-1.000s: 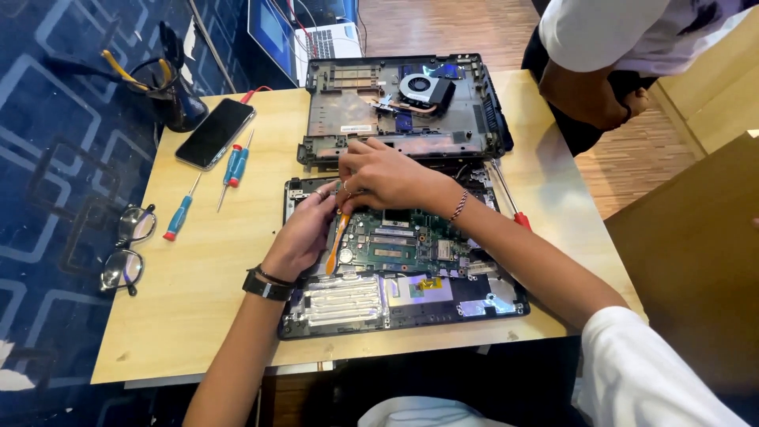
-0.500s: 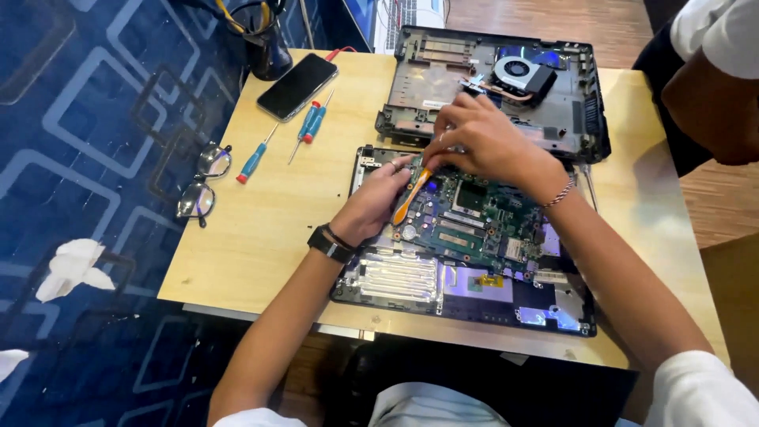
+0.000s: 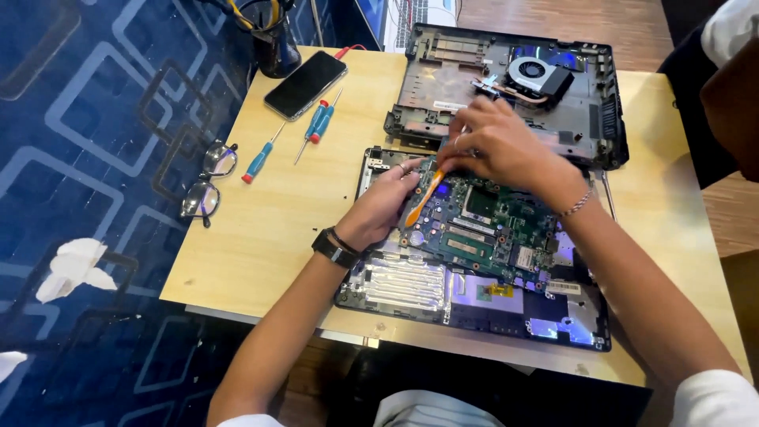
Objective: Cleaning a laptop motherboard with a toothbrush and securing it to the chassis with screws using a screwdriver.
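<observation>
An opened laptop base (image 3: 411,285) lies on the wooden table (image 3: 261,237) with its green circuit board (image 3: 490,225) exposed. My left hand (image 3: 379,209), a black watch on its wrist, rests on the board's left edge and holds an orange pry tool (image 3: 423,198) slanted across it. My right hand (image 3: 498,146), with a bracelet on the wrist, reaches over the board's top edge, fingertips pinched near the tool's upper end. What those fingertips hold is hidden.
A second laptop shell (image 3: 443,87) with a round fan (image 3: 531,73) lies behind. A black phone (image 3: 306,85), two blue-handled screwdrivers (image 3: 259,160) (image 3: 319,122), glasses (image 3: 207,180) and a dark cup (image 3: 273,39) sit at the left. Another person (image 3: 731,95) stands at the right.
The view has shifted, so the table sits further right and lower in frame. Both hands stay on the board's upper left, the orange tool still in my left hand.
</observation>
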